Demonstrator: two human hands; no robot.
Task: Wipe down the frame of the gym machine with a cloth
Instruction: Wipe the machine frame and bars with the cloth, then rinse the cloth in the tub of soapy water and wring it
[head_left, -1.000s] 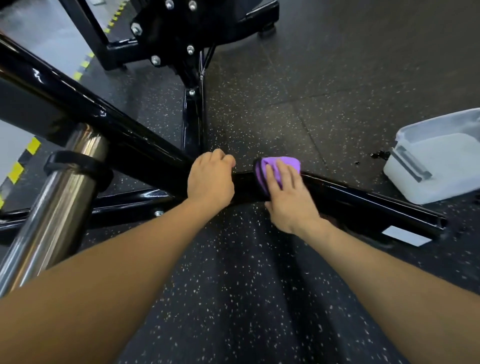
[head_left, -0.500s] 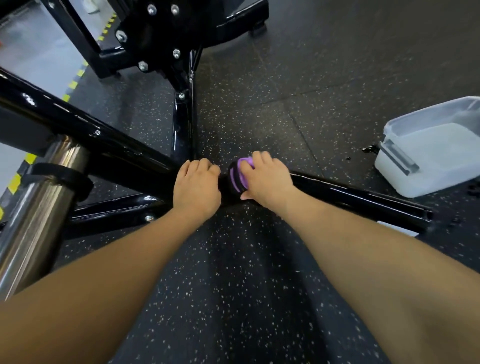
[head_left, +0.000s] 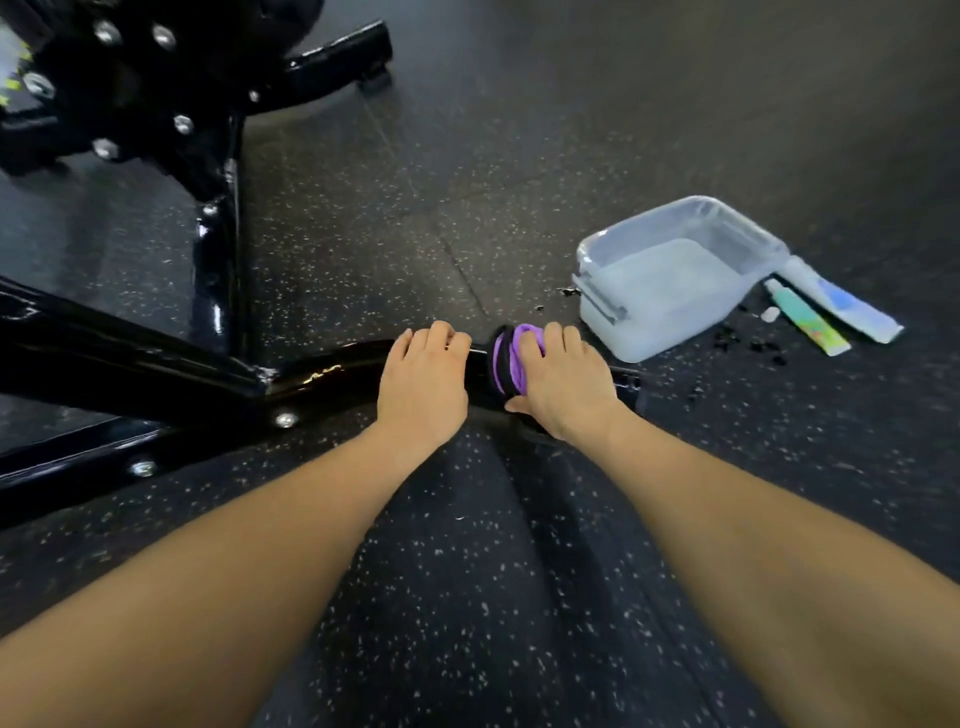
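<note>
Seen from above, two bare forearms reach forward to a low black bar (head_left: 332, 376) of the gym machine's frame, lying on speckled rubber floor (head_left: 467, 597). The left hand (head_left: 423, 384) curls over the bar, steadying. Just beside it, at 3 o'clock, the right hand (head_left: 563, 387) grips a bunched purple cloth (head_left: 506, 364) wrapped around the bar near its open end (head_left: 626, 385). A tub (head_left: 670, 275) sits at 2 o'clock from the hands, with two tubes (head_left: 831, 317) and dark crumbs (head_left: 748, 345) past it. Likely risks: the cloth could slide off the bar's end, knuckles could scrape the floor, or a wide sweep could knock the nearby tub.
</note>
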